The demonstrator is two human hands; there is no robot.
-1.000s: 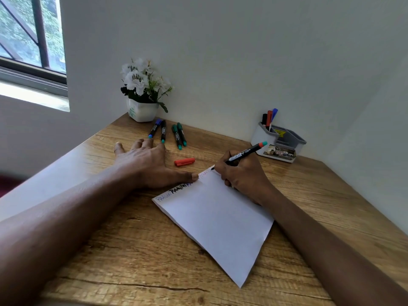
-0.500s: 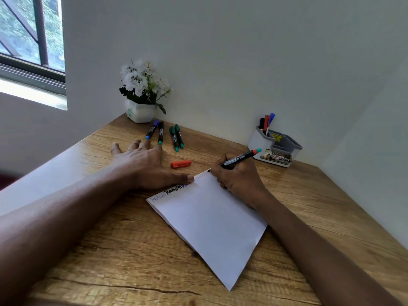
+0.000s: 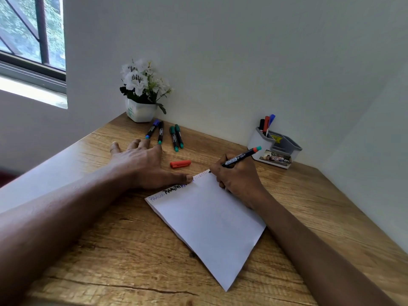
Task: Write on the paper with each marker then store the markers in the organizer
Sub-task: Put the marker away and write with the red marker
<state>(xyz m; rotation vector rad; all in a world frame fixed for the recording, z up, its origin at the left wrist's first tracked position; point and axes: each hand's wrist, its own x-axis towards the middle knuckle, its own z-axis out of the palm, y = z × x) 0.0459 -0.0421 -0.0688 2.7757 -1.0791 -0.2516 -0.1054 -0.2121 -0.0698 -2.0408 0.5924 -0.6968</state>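
**Fig. State of progress, head view; clock directions read from the middle of the paper.** The paper (image 3: pixel 209 221) lies slantwise on the desk (image 3: pixel 110 250). A row of short words in several ink colours runs along its far edge, some too faint to read. The right hand (image 3: pixel 238 180), at 12 o'clock, has its fingers (image 3: pixel 220 173) curled round an uncapped marker (image 3: pixel 241 156), whose tip meets the sheet's far corner. The left hand (image 3: pixel 143 166), at 10 o'clock, lies flat with its fingers spread and holds nothing; its thumb tip presses the sheet's far edge. A red cap (image 3: pixel 180 163), probably this marker's, lies loose at 11 o'clock. Beyond it, also at 11 o'clock, four capped markers (image 3: pixel 174 138) lie side by side near a flower pot (image 3: pixel 140 111). The organizer (image 3: pixel 256 141), at 1 o'clock against the wall, already holds three markers (image 3: pixel 266 123) upright.

Judged progress is about the midpoint: three markers are stored and one is in use. The held marker is yet to be capped and stored, and the four loose markers are yet to be stored. Whether those four have already written cannot be told.
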